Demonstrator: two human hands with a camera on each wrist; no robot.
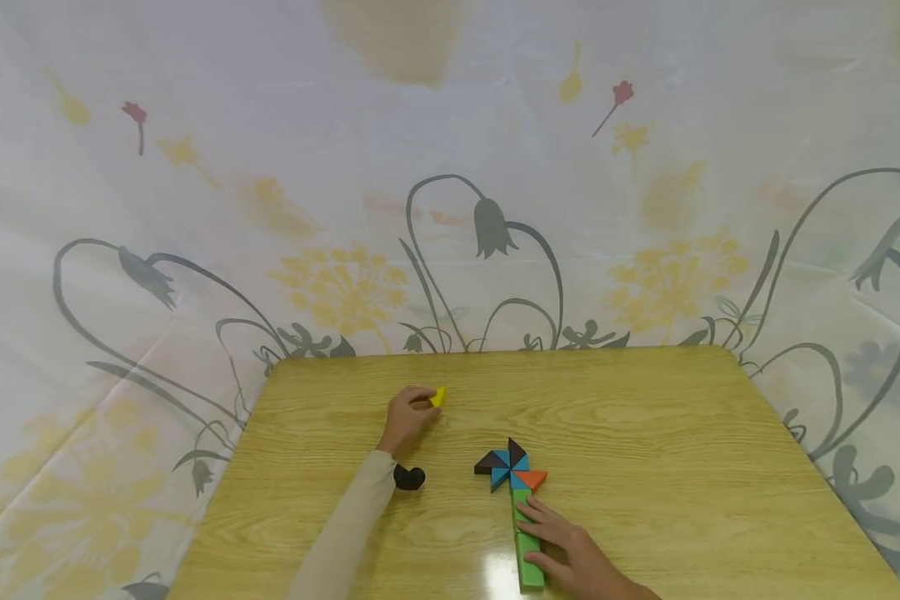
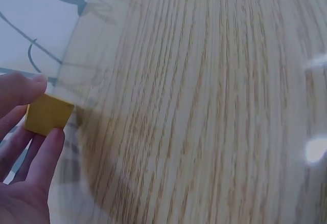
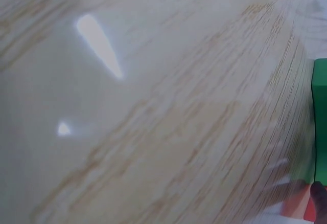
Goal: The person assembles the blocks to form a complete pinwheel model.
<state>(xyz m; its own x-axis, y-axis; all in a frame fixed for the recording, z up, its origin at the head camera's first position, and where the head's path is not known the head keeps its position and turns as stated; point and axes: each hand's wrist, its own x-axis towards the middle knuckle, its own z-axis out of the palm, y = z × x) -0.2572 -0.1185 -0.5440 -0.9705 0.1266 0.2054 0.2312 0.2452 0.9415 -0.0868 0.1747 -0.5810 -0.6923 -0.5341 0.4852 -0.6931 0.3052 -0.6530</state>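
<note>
In the head view my left hand (image 1: 408,419) pinches a small yellow block (image 1: 438,397) between thumb and fingers, over the far half of the table. The left wrist view shows this yellow block (image 2: 48,114) with its flat faces, held at the fingertips. My right hand (image 1: 573,554) rests its extended fingers on a column of green blocks (image 1: 527,546) near the front. Above that column lies a pinwheel of blue triangular blocks (image 1: 500,475), dark triangular blocks (image 1: 487,461) and an orange triangular block (image 1: 531,478). A green block (image 3: 321,127) fills the right edge of the right wrist view.
The wood-grain table (image 1: 645,417) has rounded far corners. Behind and beside it hangs a pale cloth (image 1: 450,125) printed with grey and yellow flowers. A black rounded object (image 1: 410,477) shows beside my left wrist. Bright light reflects off the tabletop near the green blocks.
</note>
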